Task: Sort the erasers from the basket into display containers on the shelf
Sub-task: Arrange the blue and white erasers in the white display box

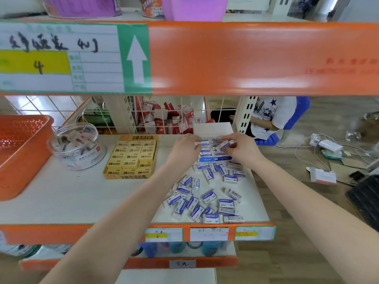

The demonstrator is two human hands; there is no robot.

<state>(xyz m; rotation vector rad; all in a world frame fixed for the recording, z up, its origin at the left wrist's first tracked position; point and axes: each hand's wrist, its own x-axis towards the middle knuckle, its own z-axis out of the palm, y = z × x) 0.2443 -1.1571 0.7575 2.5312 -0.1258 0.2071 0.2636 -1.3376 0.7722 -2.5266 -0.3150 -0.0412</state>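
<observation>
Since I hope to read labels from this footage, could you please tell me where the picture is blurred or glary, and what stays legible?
Head view: the near orange beam and its handwritten label are soft, with pale glare streaks on the beam; the loose erasers are sharp enough to read ERASER; the yellow box shows a legible 2B print.

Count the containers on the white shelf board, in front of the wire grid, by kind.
orange basket: 1
clear round tub: 1
yellow display box: 1
blue display box: 1
Total: 4
</observation>
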